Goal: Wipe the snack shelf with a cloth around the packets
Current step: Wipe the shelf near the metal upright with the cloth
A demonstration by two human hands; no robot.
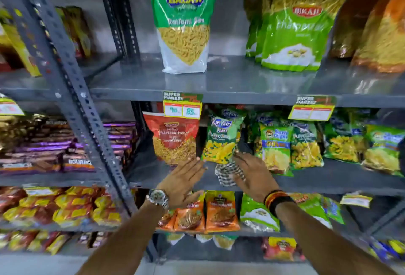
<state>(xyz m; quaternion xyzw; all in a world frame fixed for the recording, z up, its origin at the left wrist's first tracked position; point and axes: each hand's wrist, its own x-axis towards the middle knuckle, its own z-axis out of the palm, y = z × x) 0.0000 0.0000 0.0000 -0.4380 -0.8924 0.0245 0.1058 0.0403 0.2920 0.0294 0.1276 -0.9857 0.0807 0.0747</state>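
Grey slotted-steel supermarket racking, stocked with snack packets on every level. On the grey metal middle shelf (317,178), near its front edge, a crumpled black-and-white checked cloth (226,174), pressed flat under the right hand (254,174), fingers spread over the fabric rather than curled round it. Just behind the cloth, a green-and-yellow Kurkure puffcorn packet (221,141), upright, its lower edge close to the fabric. Left of it, a red Bikaji Navratan Mix pouch (173,139), with the left hand (184,182) open and flat, fingertips at the pouch's base, gripping nothing. Silver wristwatch (158,198) on the left wrist; black, red and orange thread bands (276,200) on the right. Above, a yellow price tag (183,108) clipped to the upper shelf lip.
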